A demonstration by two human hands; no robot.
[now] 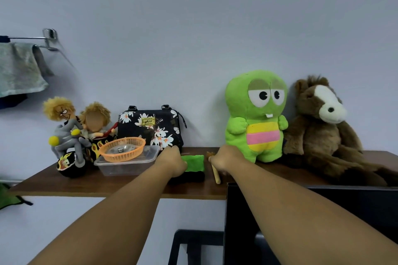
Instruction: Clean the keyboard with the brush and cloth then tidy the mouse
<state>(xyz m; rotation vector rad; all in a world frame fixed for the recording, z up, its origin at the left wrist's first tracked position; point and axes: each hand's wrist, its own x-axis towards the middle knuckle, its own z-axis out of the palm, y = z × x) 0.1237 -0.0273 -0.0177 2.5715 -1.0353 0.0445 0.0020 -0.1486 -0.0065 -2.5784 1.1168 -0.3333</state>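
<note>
Mid-frame on the shelf [107, 180]: left hand [172, 160] on green cloth [193, 162], grip unclear; right hand [226, 158] grip pinching brush [216, 174].

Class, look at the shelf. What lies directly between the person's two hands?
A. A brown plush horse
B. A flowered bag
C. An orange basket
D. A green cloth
D. The green cloth lies on the shelf between the left hand and the right hand; the basket and bag sit further left, the horse far right.
</note>
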